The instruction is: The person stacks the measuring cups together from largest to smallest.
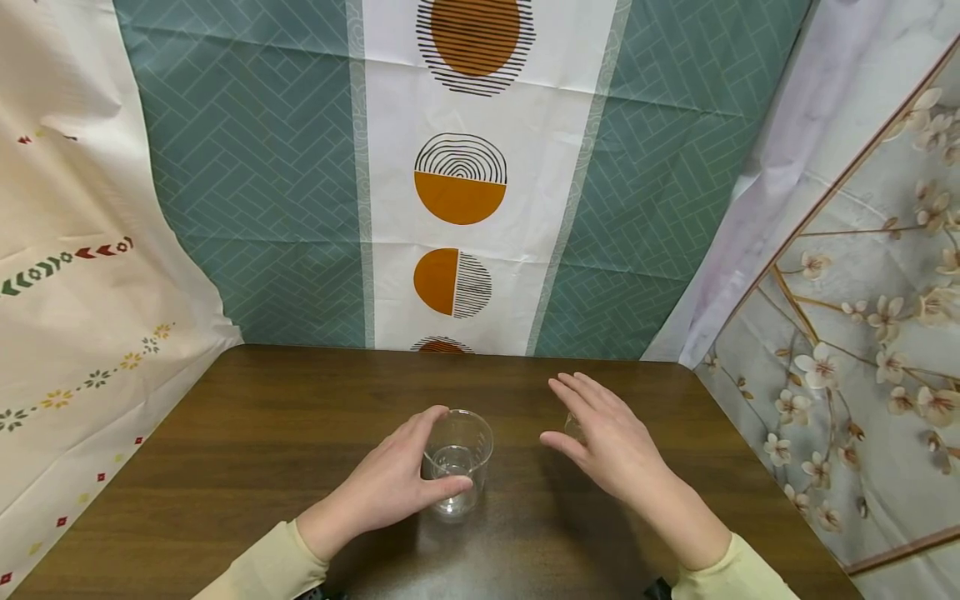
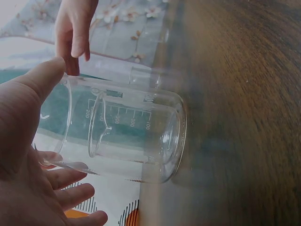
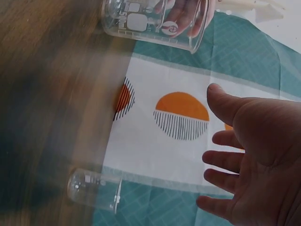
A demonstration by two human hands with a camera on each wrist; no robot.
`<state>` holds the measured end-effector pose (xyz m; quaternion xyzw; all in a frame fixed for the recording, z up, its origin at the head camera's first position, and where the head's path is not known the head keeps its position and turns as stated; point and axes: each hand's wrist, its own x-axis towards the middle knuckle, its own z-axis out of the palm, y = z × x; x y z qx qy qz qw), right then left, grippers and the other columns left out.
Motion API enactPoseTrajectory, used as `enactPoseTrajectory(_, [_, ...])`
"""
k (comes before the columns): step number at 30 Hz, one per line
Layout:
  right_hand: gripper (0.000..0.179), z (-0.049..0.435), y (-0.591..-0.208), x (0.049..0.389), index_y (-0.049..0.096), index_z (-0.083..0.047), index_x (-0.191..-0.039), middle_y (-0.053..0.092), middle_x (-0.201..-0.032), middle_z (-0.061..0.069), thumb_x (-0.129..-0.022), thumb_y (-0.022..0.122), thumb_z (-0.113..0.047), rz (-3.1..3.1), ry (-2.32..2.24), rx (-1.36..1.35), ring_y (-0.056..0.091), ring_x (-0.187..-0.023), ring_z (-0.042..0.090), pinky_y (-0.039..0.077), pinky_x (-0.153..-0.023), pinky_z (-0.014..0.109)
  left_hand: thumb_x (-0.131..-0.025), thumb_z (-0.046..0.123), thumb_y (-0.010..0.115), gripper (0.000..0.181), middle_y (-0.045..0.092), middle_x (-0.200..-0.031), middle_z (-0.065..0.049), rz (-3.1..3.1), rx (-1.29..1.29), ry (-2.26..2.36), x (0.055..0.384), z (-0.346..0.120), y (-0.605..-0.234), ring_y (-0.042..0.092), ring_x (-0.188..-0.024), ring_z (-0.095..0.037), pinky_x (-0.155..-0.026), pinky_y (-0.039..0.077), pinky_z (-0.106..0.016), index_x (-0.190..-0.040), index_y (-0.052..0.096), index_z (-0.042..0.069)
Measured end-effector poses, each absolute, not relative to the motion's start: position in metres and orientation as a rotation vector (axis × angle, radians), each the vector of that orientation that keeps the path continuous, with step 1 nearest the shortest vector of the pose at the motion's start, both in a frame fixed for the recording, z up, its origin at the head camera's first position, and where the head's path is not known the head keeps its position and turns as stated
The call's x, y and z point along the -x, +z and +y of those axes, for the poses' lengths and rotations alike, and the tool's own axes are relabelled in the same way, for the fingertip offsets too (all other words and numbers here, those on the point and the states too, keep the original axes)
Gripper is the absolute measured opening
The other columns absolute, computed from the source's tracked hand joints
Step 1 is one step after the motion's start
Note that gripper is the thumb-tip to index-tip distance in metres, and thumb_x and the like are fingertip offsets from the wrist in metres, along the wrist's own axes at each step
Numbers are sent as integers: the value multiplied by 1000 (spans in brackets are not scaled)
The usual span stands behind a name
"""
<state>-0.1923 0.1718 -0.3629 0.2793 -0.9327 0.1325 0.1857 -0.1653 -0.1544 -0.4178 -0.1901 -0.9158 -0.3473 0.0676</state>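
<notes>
My left hand (image 1: 393, 468) holds a large clear glass beaker (image 1: 474, 442) near its rim, thumb on the near side and index finger on the far side. The other fingers spread loosely beside the glass in the left wrist view. Inside stands a smaller beaker (image 2: 124, 136), its spout and rim visible through the marked outer wall. Apart from the glassware, my right hand (image 1: 611, 437) hovers over the table with fingers extended and nothing in its grasp. Beyond it, mostly hidden by it in the head view, stands another small beaker (image 3: 94, 189).
A dark wooden table (image 1: 315, 383) lies under everything. Behind it hangs a green and white cloth (image 1: 292, 167) with orange circles. A cream patterned cloth (image 1: 97, 333) borders the left side, and a flowered sheet (image 1: 862, 350) the right.
</notes>
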Motion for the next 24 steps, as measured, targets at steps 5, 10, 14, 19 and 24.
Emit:
enactPoseTrajectory(5, [75,178,-363,192,57,-7,-160,55,-164,15,-99,84,-42,-2646,363,-755,43,-157,39,38,-122,63,-89,69,84,101,58,-158,-7,-2756,575,-1046,165,-155,-418,56,-143,-28,-113,49,-57,-162,46,12])
enactPoseTrajectory(10, [74,184,-364,194,57,-7,-160,55,-164,16,-100,83,-42,-2687,362,-721,43,-156,40,38,-122,64,-89,68,85,100,58,-158,-6,-2758,573,-1050,165,-155,-418,57,-142,-28,-113,49,-57,-162,45,13])
enactPoseTrajectory(14, [73,188,-364,196,57,-7,-160,54,-164,16,-101,82,-42,-2716,365,-693,44,-155,42,38,-121,64,-89,66,86,99,57,-158,-5,-2760,572,-1055,165,-155,-417,57,-142,-28,-112,49,-57,-162,45,13])
enactPoseTrajectory(19, [71,195,-366,199,59,-8,-158,56,-162,16,-101,82,-43,-2737,358,-664,47,-153,43,40,-119,66,-89,68,84,100,57,-158,-6,-2762,572,-1053,164,-155,-417,57,-143,-28,-112,49,-58,-162,45,13])
enactPoseTrajectory(24, [68,203,-369,199,62,-7,-155,59,-159,16,-101,82,-43,-2759,336,-627,50,-150,43,43,-117,66,-90,62,87,97,57,-158,-7,-2761,571,-1059,164,-154,-417,56,-144,-30,-113,48,-59,-162,45,12])
